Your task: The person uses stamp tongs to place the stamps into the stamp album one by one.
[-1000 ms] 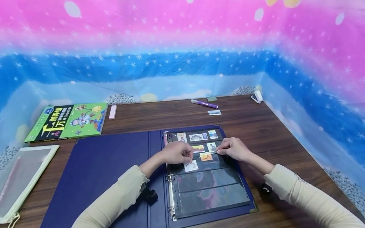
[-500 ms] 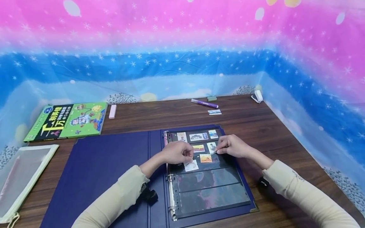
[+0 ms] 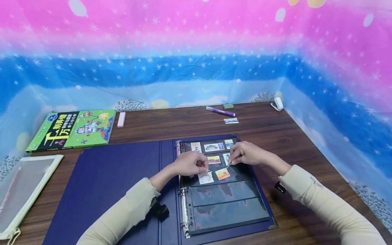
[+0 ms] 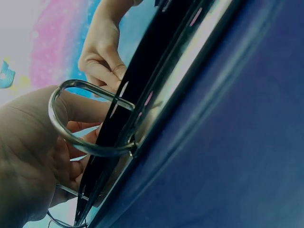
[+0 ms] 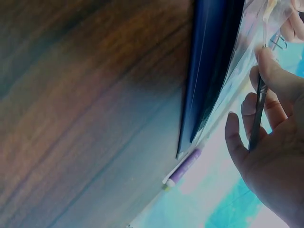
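Note:
In the head view an open stamp album [image 3: 122, 183] lies on the table, its black page [image 3: 229, 190] held by metal rings. My left hand [image 3: 190, 163] is over the page's third row, thumb and fingertips pinching at the clear pocket's edge, beside a pale stamp [image 3: 206, 178]. My right hand [image 3: 249, 153] grips slim dark tweezers [image 5: 259, 111], whose tips meet an orange stamp [image 3: 222, 174] lying tilted at that row. Several stamps fill the two upper rows, one partly behind my right fingers. In the left wrist view a ring hides part of my left fingers.
Behind the album lie a loose stamp [image 3: 231, 120], a purple marker [image 3: 221, 111] and a small green block [image 3: 228, 106]. A white stapler [image 3: 277, 104] stands at the far right corner. Leftward are a green book [image 3: 73, 131], a pink box [image 3: 121, 119] and a mesh zip pouch [image 3: 27, 190].
My right hand has risen slightly and turned, showing more of the tweezers. The orange stamp has shifted a little down the page and tilted. My left hand has stayed nearly still.

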